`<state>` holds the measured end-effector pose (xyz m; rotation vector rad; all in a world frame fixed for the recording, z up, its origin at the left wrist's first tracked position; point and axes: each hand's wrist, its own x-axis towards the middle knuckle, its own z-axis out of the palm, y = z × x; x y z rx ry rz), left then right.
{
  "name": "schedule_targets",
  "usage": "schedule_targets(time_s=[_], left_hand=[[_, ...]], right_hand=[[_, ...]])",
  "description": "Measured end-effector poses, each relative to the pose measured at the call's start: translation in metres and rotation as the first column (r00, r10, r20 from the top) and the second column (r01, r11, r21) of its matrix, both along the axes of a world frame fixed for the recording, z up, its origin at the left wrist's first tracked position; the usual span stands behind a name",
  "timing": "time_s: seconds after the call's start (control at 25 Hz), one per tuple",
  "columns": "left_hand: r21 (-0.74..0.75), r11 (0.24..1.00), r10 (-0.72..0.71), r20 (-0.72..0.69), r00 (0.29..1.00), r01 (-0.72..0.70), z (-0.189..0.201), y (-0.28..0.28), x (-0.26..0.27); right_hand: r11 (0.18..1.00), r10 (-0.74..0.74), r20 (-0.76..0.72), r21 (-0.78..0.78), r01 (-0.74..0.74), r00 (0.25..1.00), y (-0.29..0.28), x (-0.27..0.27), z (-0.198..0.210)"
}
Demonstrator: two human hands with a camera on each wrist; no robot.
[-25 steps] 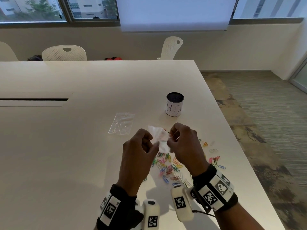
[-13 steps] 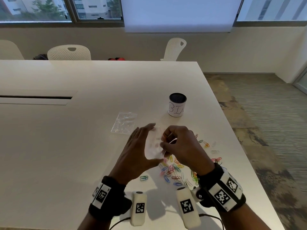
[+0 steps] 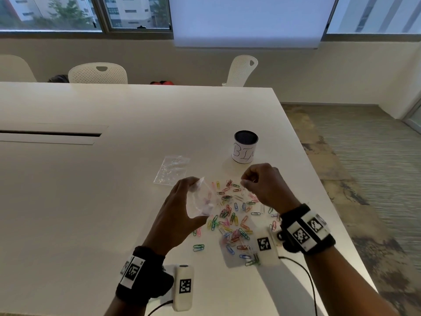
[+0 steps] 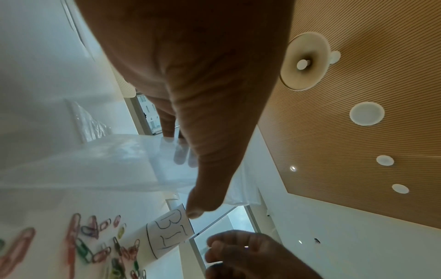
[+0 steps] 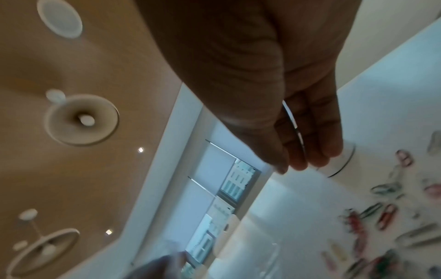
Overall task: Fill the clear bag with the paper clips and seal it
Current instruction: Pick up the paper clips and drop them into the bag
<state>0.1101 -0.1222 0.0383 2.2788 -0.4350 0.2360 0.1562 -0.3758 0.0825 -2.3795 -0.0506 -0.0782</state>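
The left hand [image 3: 182, 208] pinched the limp, slippery clear bag [image 3: 202, 201] above the scattered paper clips [image 3: 230, 217], best gripped beside its mouth, while the curled right hand [image 3: 264, 188] apparently pinched one clip

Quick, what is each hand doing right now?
Left hand: holds the clear bag.
Right hand: fingers curled; whether it pinches anything cannot be told.

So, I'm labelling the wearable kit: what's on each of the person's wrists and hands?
Both hands are bare. The left wrist and right wrist each carry a black band with white panels printed with square black-and-white tags. A white oblong camera unit with its own tag hangs below each wrist, trailing a thin black cable.
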Motion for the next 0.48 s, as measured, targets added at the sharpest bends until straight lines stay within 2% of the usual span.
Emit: schedule_targets(time_s=[0.08,0.16,0.32,0.48], left_hand=[[-0.001,1.0,0.008,-0.021,1.0,-0.008,-0.002,0.004,0.002],[0.003,1.0,0.001,-0.051,0.999,-0.001,-0.005,0.007,0.004],[0.0,1.0,0.006,-0.085,0.996,-0.006,-0.01,0.009,0.012],[0.001,1.0,0.007,-0.089,0.996,-0.007,-0.01,0.009,0.011]], right_hand=[[0.981,0.102,-0.056,-0.16,-0.109,0.993,-0.007,0.027,-0.016],[0.924,0.228,-0.193,-0.264,-0.275,0.954,-0.006,0.049,-0.03],[0.82,0.313,-0.392,-0.349,-0.454,0.865,0.005,0.075,-0.047],[0.767,0.358,-0.442,-0.363,-0.529,0.822,0.007,0.076,-0.057]])
